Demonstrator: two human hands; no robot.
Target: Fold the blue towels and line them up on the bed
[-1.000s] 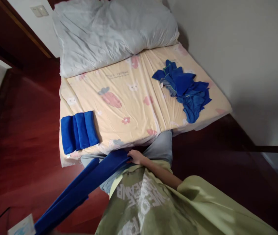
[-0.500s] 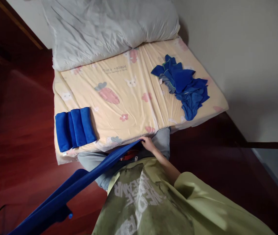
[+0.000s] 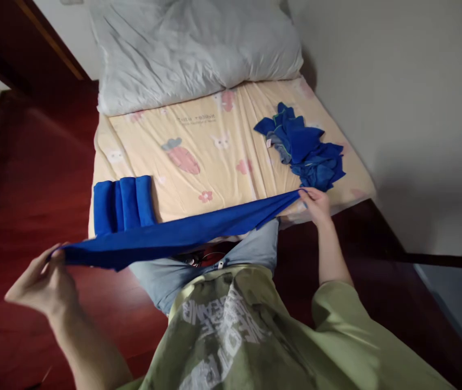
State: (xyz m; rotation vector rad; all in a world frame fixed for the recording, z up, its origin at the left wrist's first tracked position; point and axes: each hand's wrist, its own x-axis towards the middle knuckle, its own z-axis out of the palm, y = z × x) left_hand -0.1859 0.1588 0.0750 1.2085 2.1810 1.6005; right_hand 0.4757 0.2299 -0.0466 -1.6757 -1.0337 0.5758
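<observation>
A long blue towel (image 3: 182, 234) hangs stretched between my two hands in front of the bed's near edge. My left hand (image 3: 42, 279) pinches its left end over the red floor. Its right end is pinched by my right hand (image 3: 315, 205), beside the mattress corner. Folded blue towels (image 3: 122, 203) lie in a row on the mattress's near left corner. A crumpled heap of blue cloths (image 3: 304, 149) sits on the mattress at the right, just beyond my right hand.
The mattress (image 3: 210, 157) has a pale yellow sheet with cartoon prints. A grey-white pillow (image 3: 190, 49) lies at its far end. A white wall (image 3: 410, 97) runs along the right. Dark red wooden floor (image 3: 31, 179) surrounds the bed at the left.
The towel rose from a slanted hang at lower left to a level stretch. My right hand moved right and up to the mattress corner. My left hand came into view holding the other end.
</observation>
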